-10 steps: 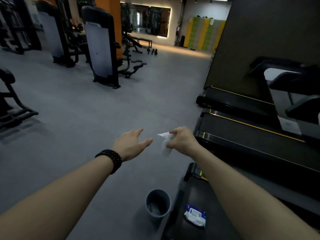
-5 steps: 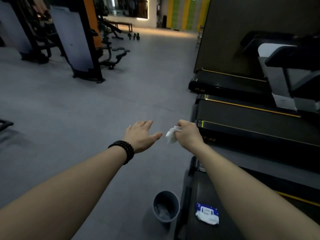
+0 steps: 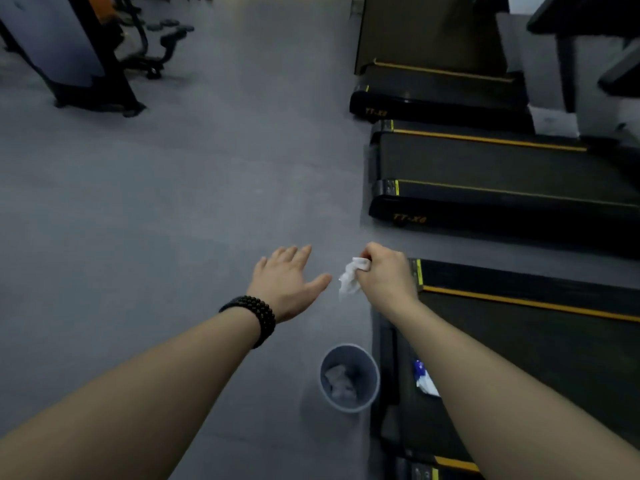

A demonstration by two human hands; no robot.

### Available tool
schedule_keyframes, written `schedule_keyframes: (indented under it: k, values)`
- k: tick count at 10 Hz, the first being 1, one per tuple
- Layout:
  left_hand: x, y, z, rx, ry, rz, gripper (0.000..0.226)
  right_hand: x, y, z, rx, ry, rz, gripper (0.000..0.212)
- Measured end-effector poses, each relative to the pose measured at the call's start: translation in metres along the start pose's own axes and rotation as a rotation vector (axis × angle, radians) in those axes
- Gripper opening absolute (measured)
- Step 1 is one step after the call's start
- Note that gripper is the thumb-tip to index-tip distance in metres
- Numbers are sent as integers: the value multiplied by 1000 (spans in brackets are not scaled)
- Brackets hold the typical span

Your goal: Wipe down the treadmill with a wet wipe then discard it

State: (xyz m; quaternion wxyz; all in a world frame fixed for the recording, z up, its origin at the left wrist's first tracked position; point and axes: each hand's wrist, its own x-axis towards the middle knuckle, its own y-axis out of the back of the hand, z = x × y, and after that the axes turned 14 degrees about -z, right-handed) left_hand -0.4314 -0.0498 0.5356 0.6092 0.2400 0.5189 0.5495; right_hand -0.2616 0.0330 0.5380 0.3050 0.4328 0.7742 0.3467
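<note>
I am looking down from the head camera at both bare arms reaching forward over the grey floor (image 3: 173,209). My right hand (image 3: 386,275) is gripping a crumpled white wet wipe (image 3: 350,278), fingers curled round its upper end, and the loose part of the wipe is hanging out on the thumb side, its long axis running roughly up and down with the free end pointing down toward the floor. The wipe is hanging in the air between the two hands, just beside the near corner of the treadmill (image 3: 519,341) on my right, whose dark belt and yellow edge stripe are stretching away to the right. My left hand (image 3: 287,282) is holding nothing, palm down, fingers straight and a little spread, thumb pointing toward the wipe but apart from it; a black bead bracelet (image 3: 254,318) is sitting on that wrist. Below the hands a round grey bin (image 3: 349,377) is standing on the floor just beside the treadmill's side, with crumpled pale paper lying inside it. A blue and white wipe pack (image 3: 424,379) is lying on the treadmill, partly hidden by my right forearm. Two more treadmills (image 3: 485,168) are lying farther ahead, and a weight machine (image 3: 69,53) is standing at the far left
</note>
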Motion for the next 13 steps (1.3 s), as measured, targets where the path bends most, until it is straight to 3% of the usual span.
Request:
schedule_keyframes:
  k: [3,6,9,10,11,12,13]
  values:
    - [81,-177,-68,0,-13,-154,82,18,-171,136,-100,-124,-57,5]
    - [126,-339,-93,11,-34,-269,91,-3,-304,279,-106,-301,-115,10]
    - [149,-409,-113,44,-24,-281,78,19,-365,336,170,-434,-94,19]
    - [149,-419,-118,40,-8,-301,79,18,-371,335,215,-457,-223,43]
    - [147,-419,-118,28,7,-325,80,15,-370,336,193,-483,-257,53]
    - [148,-406,-114,8,5,-310,79,16,-359,330,167,-465,-260,56]
    - [146,-387,-108,4,4,-309,80,19,-344,324,100,-437,-217,44]
